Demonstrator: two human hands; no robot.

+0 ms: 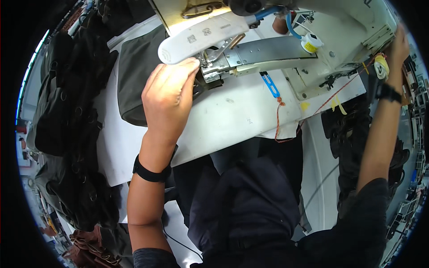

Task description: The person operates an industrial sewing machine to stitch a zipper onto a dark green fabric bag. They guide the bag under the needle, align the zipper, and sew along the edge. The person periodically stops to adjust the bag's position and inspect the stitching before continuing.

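Note:
At a sewing machine, my left hand is closed beside the needle area, its fingertips pinched together near the metal presser parts. What sits between those fingertips is hidden. A dark grey-green fabric piece, perhaps a bag, lies on the white table behind and left of this hand, partly under the machine. Over the fingertips hangs a long white rounded cover. Far to the right, my right hand is raised at the machine's right end; its fingers are hard to make out near the picture's rim.
Dark bags with metal rings are heaped at the left, and more dark goods lie at the right. A blue thread snipper on a reddish cord rests on the white table. Reddish-brown goods lie lower left.

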